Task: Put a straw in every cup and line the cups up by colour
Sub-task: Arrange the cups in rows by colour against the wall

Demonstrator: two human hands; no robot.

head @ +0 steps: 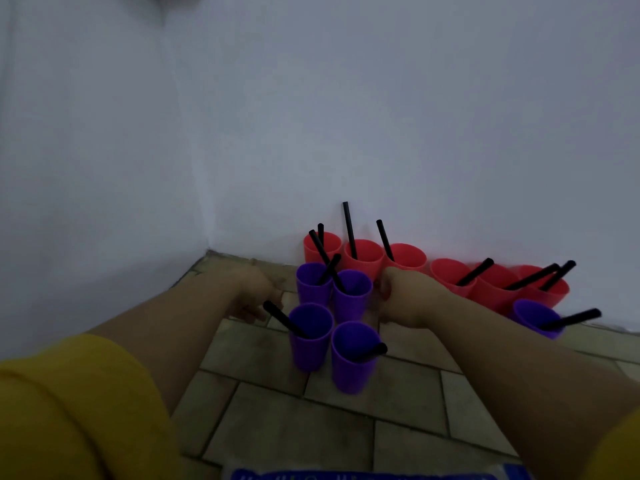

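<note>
Purple cups (311, 336), four of them holding black straws (282, 318), stand clustered on the tiled floor (277, 410) near its far corner. Behind them a row of red cups (367, 263) lines the wall (346, 133). A fifth purple cup (535, 315) sits apart at the row's right end. The cups look like light, stiff plastic, so they would likely tip easily and are best held round the side. The left hand (256, 299) hangs just left of the cluster, fingers loose and holding nothing. The right hand (403, 296) sits just right of it, and its fingers are hidden, so its grip cannot be told.
</note>
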